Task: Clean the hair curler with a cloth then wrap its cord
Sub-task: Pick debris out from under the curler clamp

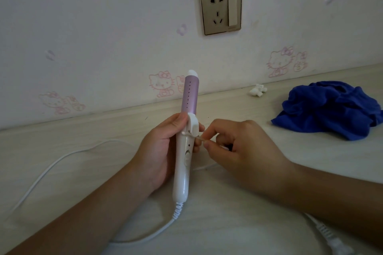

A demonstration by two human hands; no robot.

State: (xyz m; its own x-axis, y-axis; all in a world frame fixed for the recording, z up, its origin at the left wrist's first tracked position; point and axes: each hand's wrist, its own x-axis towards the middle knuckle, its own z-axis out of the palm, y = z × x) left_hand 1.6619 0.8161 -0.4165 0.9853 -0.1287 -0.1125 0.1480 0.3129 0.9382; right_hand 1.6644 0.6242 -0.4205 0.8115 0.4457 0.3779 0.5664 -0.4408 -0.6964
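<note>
the person's left hand (pixel 159 151) was holding the hair curler (pixel 183 172) upright, just above the table (pixel 238 107). palm faced right, thumb pressed on the front near the clamp lever, and the other fingers curled round the back of the white handle, tips peeking out on the right side. forearm came in from the bottom left corner at a slant. the pink barrel pointed up toward the wall, white tip on top.

the right hand (pixel 238 147) sat just beside the handle, back of the hand up, fingers bunched, thumb and forefinger pinching a cotton swab (pixel 200 137). the swab's far end was poked in at the hinge under the clamp lever. that forearm stretched in from the right edge.

the cord (pixel 48 169) ran out of the bottom of the handle, lying loose on the table with another stretch curving off to the left, not wrapped. its plug (pixel 331 238) lay at the bottom right, partly under the right arm. the blue cloth (pixel 329 109) was crumpled on the table well off to the right, neither hand touching it. a little white wad (pixel 258 89) sat by the wall, and a wall socket (pixel 221 7) was up above.
</note>
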